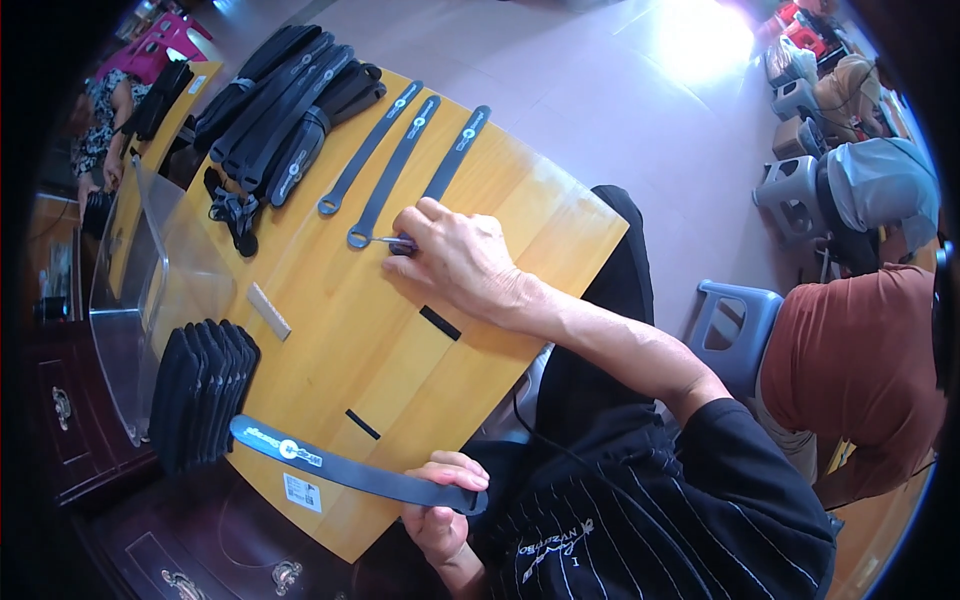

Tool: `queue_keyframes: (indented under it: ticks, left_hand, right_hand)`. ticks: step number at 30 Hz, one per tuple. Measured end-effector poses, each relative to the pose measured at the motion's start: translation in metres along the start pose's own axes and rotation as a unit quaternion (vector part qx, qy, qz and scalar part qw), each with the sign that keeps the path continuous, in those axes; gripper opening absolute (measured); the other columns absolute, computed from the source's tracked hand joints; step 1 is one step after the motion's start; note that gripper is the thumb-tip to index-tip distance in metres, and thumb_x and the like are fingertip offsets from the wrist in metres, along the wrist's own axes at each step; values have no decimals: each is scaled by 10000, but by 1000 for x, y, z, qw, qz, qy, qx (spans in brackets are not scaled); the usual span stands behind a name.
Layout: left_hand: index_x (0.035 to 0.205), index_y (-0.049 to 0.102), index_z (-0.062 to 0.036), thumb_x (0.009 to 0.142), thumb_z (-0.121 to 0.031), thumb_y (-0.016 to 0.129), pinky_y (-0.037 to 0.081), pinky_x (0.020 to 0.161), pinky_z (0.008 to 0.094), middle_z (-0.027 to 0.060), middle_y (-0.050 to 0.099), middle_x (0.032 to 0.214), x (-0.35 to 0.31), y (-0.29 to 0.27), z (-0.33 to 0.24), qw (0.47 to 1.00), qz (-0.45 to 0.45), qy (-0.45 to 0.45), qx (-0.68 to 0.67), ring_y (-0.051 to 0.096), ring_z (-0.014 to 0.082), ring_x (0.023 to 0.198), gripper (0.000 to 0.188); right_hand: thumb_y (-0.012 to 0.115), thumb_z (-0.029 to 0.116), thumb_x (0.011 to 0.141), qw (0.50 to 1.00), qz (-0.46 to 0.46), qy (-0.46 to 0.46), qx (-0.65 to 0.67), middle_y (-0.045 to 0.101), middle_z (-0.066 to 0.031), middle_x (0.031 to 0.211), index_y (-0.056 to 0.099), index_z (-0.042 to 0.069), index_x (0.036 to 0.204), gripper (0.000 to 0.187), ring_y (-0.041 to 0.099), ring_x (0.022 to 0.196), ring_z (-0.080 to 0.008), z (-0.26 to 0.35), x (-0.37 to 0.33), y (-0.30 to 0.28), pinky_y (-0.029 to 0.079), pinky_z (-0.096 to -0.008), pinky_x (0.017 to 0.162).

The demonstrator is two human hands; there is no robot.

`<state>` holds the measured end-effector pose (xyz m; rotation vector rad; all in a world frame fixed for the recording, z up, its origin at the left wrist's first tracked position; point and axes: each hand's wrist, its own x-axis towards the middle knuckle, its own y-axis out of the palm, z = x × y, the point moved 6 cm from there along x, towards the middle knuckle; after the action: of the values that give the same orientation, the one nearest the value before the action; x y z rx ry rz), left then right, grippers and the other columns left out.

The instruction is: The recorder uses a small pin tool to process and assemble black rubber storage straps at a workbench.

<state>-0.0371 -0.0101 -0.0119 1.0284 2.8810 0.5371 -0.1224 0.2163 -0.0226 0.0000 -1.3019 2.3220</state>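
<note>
My left hand (440,505) is closed around the near end of a dark grey strap (370,480). Its bluish printed tip reaches left across the table, and a looped end shows past my fingers. My right hand (455,250) grips a small dark-handled tool (402,244) with a thin metal tip; its exact kind is hidden. That tip is at the ring of another grey strap (395,165) lying flat. Beside it lies a second strap (370,150), and a third strap (458,150) extends from under my right hand.
A pile of bundled straps (285,110) covers the table's far left corner. A stack of black pieces (205,390) stands at the left edge, near a clear plastic panel (130,300). Small black strips (440,322) and a beige strip (268,311) lie on the wood. Other people sit around.
</note>
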Motion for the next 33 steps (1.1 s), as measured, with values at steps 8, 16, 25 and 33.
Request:
queue_keyframes:
  ticks: [8, 16, 25, 33]
  left_hand:
    - [1144, 409, -101, 804, -252, 755, 513, 767, 378, 170, 658, 952, 2, -29, -3, 985, -143, 16, -95, 618, 276, 863, 508]
    - [1125, 402, -92, 828, -106, 718, 500, 945, 476, 233, 606, 1165, 28, -29, -11, 971, -219, 89, -35, 616, 301, 1072, 434]
    - [1131, 497, -24, 796, -37, 730, 522, 911, 337, 265, 611, 1134, 32, -18, -17, 963, -226, 142, 48, 633, 269, 1037, 408]
    - [1122, 488, -19, 785, 44, 711, 515, 921, 353, 295, 599, 1131, 30, -15, -16, 959, -211, 159, 101, 620, 300, 1060, 409]
  right_hand:
    - [537, 170, 935, 975, 36, 52, 211, 638, -148, 832, 503, 19, 1037, 186, 648, 760, -310, 22, -62, -51, 506, -375, 661]
    - [627, 52, 883, 897, 193, -22, 398, 634, -114, 904, 599, 13, 1062, 185, 645, 796, -215, 61, -118, -60, 495, -297, 691]
    - [614, 58, 890, 908, 140, -50, 392, 623, -111, 850, 616, 21, 1115, 228, 639, 735, -210, 64, -115, -62, 499, -304, 621]
    - [611, 80, 900, 918, 158, -34, 363, 620, -92, 827, 634, 25, 1097, 206, 620, 711, -170, 63, -118, -55, 483, -277, 606]
